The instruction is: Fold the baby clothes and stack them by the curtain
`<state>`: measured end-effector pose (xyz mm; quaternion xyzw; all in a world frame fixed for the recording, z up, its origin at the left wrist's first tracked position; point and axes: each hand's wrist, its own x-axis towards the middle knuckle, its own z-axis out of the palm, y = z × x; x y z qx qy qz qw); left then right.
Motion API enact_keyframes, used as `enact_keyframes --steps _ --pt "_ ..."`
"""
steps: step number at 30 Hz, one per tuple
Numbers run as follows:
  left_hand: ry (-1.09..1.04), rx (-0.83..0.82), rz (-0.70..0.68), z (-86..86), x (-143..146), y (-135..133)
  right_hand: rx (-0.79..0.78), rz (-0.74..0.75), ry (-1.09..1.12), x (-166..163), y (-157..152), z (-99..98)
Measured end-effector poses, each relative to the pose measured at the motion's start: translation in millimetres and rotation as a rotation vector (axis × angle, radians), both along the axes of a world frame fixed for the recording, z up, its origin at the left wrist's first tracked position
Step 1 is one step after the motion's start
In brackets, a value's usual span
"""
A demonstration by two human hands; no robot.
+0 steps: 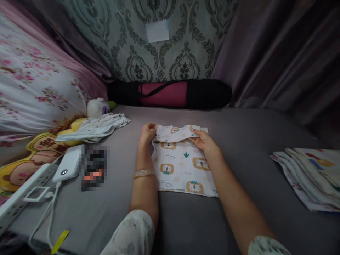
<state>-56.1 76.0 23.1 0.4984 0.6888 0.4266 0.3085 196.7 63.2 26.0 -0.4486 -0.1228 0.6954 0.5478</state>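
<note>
A small white garment (183, 166) printed with yellow lion squares lies flat on the grey bed sheet (212, 226) in front of me. Its far edge is folded over toward me. My left hand (147, 134) pinches the left end of that folded edge. My right hand (204, 140) grips the fold's right end, fingers curled over the cloth. A clear bangle sits on my left wrist.
A stack of folded printed cloths (310, 177) lies at the right. A crumpled white garment (95, 127), a plush toy and floral pillows sit at the left, with a white power bank (68, 166), power strip and cables. A rolled pink mat in a black bag (170, 94) lies against the wall.
</note>
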Motion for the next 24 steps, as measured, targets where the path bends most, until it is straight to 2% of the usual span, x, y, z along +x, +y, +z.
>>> enact_keyframes --steps 4,9,16,21,24 --pt "0.058 -0.136 0.014 -8.3 8.6 1.8 0.053 -0.096 -0.127 9.9 3.1 0.2" --pt "0.055 -0.146 -0.006 -16.5 15.8 3.9 0.027 -0.125 -0.352 15.4 5.2 -1.2" --pt "0.332 -0.106 0.022 -29.8 25.0 7.6 0.070 -0.120 -0.691 22.3 8.3 -14.5" --pt "0.345 -0.124 0.037 -30.8 23.8 6.3 0.086 -0.071 -1.160 44.3 6.6 -23.2" --pt "0.383 -0.089 0.066 -24.8 23.2 4.6 0.167 -0.035 -1.519 45.9 -3.5 -17.4"
